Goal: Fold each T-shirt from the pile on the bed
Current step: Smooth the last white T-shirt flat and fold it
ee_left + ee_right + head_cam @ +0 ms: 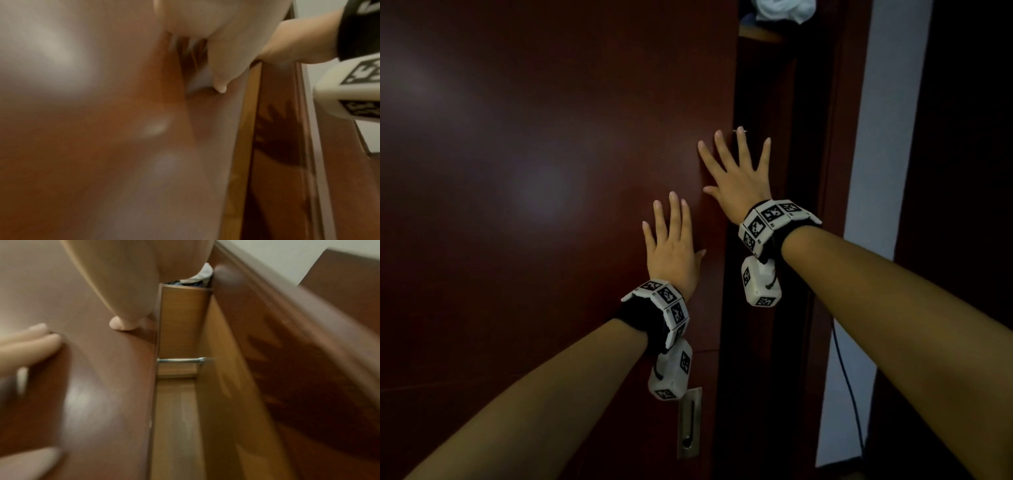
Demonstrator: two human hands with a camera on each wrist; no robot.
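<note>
Both hands lie flat on a dark red-brown sliding wardrobe door [534, 171]. My left hand [671, 240] presses the panel with straight fingers close to its right edge. Higher up, my right hand [736, 171] spreads its fingers across that same edge. Through the narrow gap beside the door, white folded cloth [780, 10] sits on a high shelf, seen too in the right wrist view as white cloth [203, 273]. The bed and the pile of T-shirts are out of view.
A recessed metal pull [690, 423] sits low in the door. Inside the wardrobe gap a metal hanging rail [180, 360] crosses below the shelf [760, 34]. The wardrobe frame [825, 171], a pale wall [876, 171] and a dangling black cable [849, 387] are to the right.
</note>
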